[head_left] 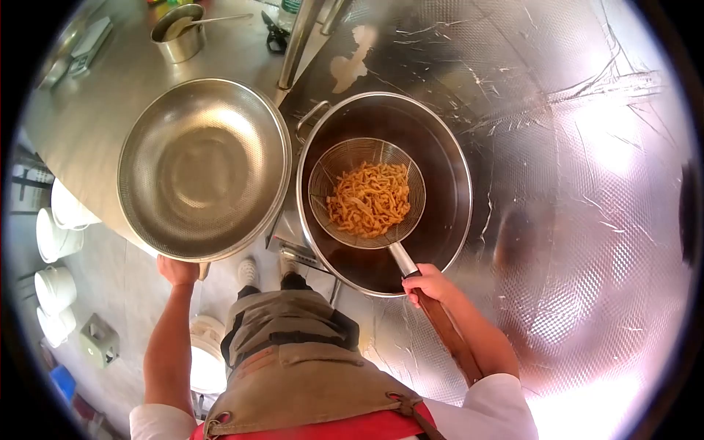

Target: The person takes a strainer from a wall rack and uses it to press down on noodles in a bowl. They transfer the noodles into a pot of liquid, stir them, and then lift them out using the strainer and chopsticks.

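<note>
My right hand [427, 284] is closed around the long wooden handle of a wire-mesh strainer [320, 214]. The strainer holds a heap of golden-brown fried strips [369, 199] and is over a deep round pot [458, 165] with dark contents. To the left is a wide, shallow metal colander [203, 170] with finely perforated walls and nothing in it. My left hand [178, 270] is at its near rim, closed, with the fingers partly hidden beneath the edge. A short wooden piece [204, 271] shows beside that hand.
A small metal pot [181, 45] with a ladle stands on the steel counter [99, 125] at the back left, near a scale [91, 45] and black-handled scissors [275, 33]. Foil-like sheeting [543, 183] covers the right side. White buckets [55, 290] and a stool [100, 340] stand on the floor.
</note>
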`<state>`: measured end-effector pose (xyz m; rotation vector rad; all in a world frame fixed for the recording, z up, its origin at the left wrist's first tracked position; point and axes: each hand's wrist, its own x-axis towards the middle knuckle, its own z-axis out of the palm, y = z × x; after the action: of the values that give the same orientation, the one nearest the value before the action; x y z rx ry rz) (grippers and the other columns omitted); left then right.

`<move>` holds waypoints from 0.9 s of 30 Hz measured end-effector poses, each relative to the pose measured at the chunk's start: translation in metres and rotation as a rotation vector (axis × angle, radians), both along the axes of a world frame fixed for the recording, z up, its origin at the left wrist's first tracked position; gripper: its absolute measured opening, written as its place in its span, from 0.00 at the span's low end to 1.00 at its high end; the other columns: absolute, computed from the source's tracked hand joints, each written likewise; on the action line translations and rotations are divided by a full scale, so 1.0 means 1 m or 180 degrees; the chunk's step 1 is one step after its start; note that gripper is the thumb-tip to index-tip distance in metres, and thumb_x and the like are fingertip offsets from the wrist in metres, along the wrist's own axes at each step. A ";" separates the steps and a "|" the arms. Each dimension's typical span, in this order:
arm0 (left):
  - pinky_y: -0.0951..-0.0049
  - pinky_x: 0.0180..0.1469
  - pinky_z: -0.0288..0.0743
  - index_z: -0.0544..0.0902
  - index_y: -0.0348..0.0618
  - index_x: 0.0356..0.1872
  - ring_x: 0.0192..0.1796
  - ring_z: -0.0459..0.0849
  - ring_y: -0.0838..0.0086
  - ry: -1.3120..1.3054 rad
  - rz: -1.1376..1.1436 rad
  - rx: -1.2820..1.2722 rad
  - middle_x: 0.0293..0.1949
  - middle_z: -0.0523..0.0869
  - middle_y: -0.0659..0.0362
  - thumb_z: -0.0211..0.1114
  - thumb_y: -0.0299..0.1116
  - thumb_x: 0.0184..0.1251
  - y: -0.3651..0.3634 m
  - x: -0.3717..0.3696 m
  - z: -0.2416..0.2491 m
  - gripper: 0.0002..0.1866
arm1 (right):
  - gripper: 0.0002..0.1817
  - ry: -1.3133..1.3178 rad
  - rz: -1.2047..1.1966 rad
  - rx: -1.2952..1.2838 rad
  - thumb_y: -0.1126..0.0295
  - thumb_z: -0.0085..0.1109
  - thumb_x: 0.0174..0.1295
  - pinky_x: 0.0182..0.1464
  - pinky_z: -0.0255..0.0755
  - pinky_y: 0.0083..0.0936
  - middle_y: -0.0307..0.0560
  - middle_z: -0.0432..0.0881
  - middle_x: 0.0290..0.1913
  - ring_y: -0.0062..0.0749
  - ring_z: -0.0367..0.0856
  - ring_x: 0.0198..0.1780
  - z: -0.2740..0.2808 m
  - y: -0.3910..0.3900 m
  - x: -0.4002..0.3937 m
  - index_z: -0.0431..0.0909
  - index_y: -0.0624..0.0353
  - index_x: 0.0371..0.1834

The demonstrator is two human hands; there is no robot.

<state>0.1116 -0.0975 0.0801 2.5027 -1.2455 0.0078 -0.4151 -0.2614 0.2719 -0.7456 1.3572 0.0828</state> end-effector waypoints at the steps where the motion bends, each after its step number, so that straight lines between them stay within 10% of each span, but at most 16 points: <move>1: 0.58 0.47 0.69 0.82 0.48 0.36 0.44 0.78 0.54 -0.0085 -0.0063 -0.0040 0.36 0.83 0.56 0.68 0.42 0.50 0.002 0.001 -0.003 0.14 | 0.09 0.0051 -0.0021 -0.0012 0.73 0.61 0.58 0.19 0.70 0.31 0.47 0.74 0.19 0.30 0.74 0.17 0.003 -0.003 0.000 0.71 0.64 0.26; 18: 0.57 0.51 0.69 0.82 0.50 0.46 0.51 0.78 0.55 0.0119 0.0217 0.0273 0.45 0.84 0.58 0.69 0.46 0.50 -0.008 -0.002 0.008 0.22 | 0.06 -0.0164 -0.2179 0.1540 0.71 0.54 0.64 0.19 0.65 0.18 0.36 0.74 0.21 0.18 0.71 0.19 -0.005 0.000 0.018 0.69 0.62 0.35; 27: 0.56 0.55 0.70 0.80 0.46 0.54 0.56 0.77 0.55 -0.0047 -0.0215 -0.0038 0.53 0.82 0.56 0.67 0.51 0.53 0.015 0.011 -0.026 0.29 | 0.11 0.0067 -0.1906 0.1954 0.69 0.52 0.66 0.21 0.66 0.12 0.33 0.72 0.20 0.16 0.69 0.19 -0.106 -0.059 0.028 0.69 0.55 0.24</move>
<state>0.1230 -0.0821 0.0543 2.4534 -1.3311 0.0172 -0.3867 -0.3206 0.1660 0.1849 1.4202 0.0271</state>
